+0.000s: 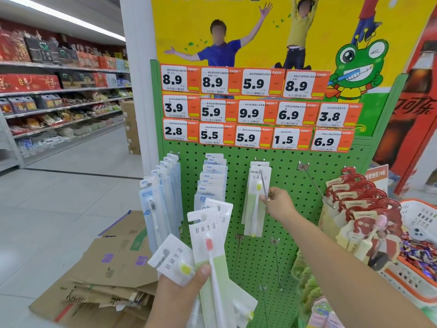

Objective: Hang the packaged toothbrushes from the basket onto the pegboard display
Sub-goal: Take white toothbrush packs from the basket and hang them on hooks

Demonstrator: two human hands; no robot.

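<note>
Supermarket aisle: pale tiled floor (71, 185), stocked shelves (59, 102) under a ceiling light strip (71, 17), flattened cardboard (99, 268) on floor, white pillar (139, 91).

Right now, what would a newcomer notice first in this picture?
First, the rows of orange price tags across the green pegboard, under a yellow frog poster. Below them, the left hand holds a fan of packaged toothbrushes, while the right hand touches a peg hook with packs already hanging.

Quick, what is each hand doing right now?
Left hand: grips a fan of clear-packaged toothbrushes.
Right hand: fingers pinch the tip of the thin metal peg hook.
</note>
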